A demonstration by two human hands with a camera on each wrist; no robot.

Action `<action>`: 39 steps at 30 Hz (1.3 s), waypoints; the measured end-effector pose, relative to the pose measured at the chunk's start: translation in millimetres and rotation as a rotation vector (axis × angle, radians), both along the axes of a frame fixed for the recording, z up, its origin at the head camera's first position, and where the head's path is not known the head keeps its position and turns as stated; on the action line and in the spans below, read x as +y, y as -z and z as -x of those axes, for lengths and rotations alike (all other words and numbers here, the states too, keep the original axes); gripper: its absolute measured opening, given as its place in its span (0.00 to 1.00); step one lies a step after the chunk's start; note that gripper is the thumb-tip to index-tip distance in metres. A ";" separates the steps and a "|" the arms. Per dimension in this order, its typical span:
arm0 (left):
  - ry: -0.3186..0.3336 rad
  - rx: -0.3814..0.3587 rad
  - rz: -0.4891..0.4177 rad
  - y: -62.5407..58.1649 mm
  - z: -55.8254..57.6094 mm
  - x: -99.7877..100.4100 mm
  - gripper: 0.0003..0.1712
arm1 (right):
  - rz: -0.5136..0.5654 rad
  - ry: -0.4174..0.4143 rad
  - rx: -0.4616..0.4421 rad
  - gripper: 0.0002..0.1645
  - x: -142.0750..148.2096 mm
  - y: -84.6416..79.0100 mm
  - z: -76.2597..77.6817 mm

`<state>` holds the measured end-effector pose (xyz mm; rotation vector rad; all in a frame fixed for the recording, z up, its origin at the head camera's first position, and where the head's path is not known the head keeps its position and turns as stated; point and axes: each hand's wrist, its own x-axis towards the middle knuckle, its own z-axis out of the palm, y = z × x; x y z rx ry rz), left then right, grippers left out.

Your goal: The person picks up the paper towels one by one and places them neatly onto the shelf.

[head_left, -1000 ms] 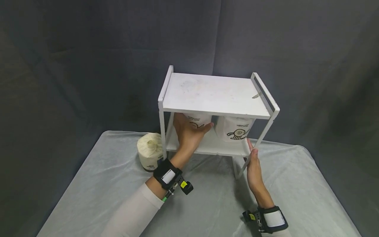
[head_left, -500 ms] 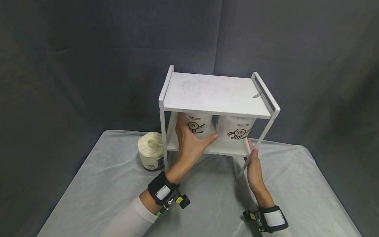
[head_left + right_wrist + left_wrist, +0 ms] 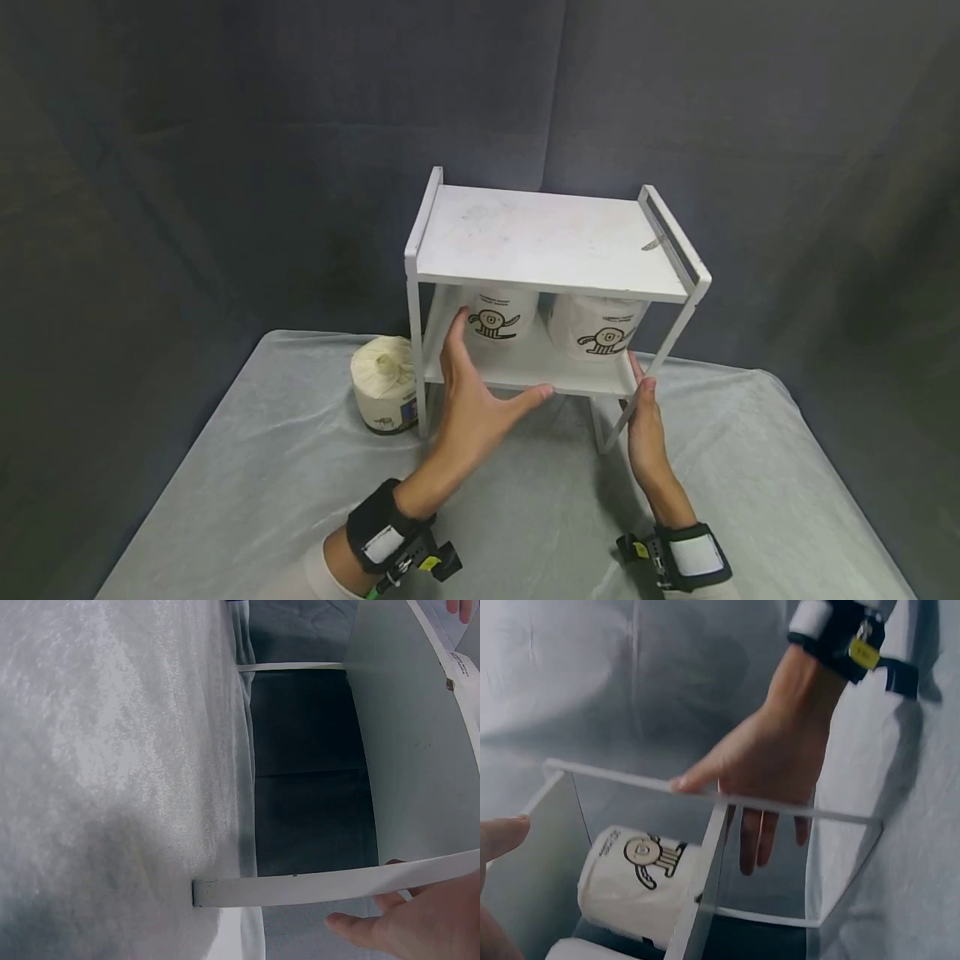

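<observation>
A white two-tier rack (image 3: 551, 237) stands on the cloth-covered table. On its lower shelf sit two wrapped toilet paper rolls, a left roll (image 3: 501, 315) and a right roll (image 3: 597, 327), each with a printed cartoon figure. My left hand (image 3: 472, 412) is in front of the left roll, thumb spread wide, holding nothing. At the rack's right front leg, my right hand (image 3: 648, 433) rests against the frame. The left wrist view shows this right hand (image 3: 776, 761) with straight fingers and the thumb on the frame bar. Part of it is cut off in the right wrist view.
A third wrapped toilet paper roll (image 3: 382, 383) with a twisted top stands on the table just left of the rack. Grey cloth (image 3: 525, 517) covers the table. A dark curtain (image 3: 300, 167) hangs behind it.
My left hand has let go of the left roll and drawn back toward me, down and out of the lower shelf. The roll stays on the shelf. My right hand keeps its place.
</observation>
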<state>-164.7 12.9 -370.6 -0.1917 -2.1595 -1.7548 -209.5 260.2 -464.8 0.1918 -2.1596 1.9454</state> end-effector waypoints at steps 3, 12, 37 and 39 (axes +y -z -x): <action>0.011 -0.006 0.006 0.5 -11.9 -0.8 0.75 | -0.011 -0.002 0.003 0.44 0.7 0.4 -0.1; 0.022 0.035 -0.042 9.0 -41.1 -15.1 0.71 | -0.043 -0.003 -0.003 0.43 2.5 -0.1 -0.9; -0.188 -0.007 0.017 27.9 -64.9 -107.9 0.73 | -0.005 0.011 0.001 0.45 1.8 0.5 -1.1; -0.212 -0.044 0.031 33.3 -62.5 -118.2 0.74 | 0.003 0.004 0.009 0.46 0.8 0.3 -0.7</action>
